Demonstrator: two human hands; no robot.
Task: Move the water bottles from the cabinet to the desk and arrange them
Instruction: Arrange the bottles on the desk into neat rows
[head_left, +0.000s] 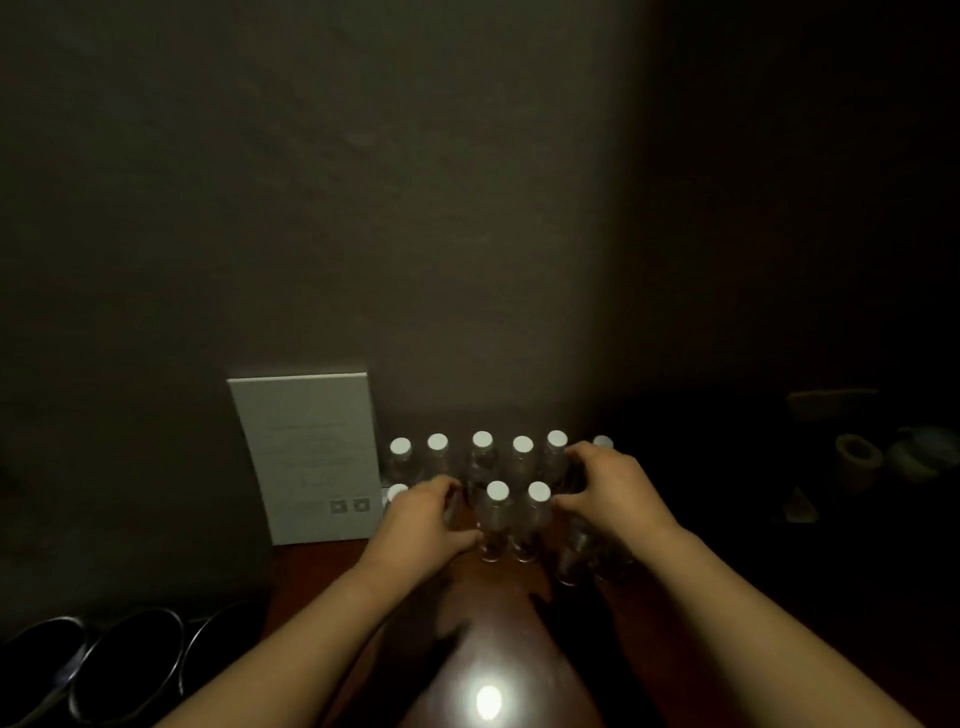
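Several clear water bottles with white caps stand in two rows on the dark wooden desk (498, 613) near the wall. The back row of bottles (482, 457) runs left to right; two front bottles (497, 514) stand in the middle with caps showing. My left hand (423, 514) curls over a bottle at the front left, its cap hidden under the fingers. My right hand (605, 493) wraps over bottles at the front right, whose lower bodies (576, 556) show beneath the palm. The room is dim.
A white upright card (306, 457) leans against the wall just left of the bottles. Dark round metal rims (124, 660) sit at the lower left. Dim objects, one a roll (857, 457), lie at the far right. A bright light reflection (488, 701) shines on the desk.
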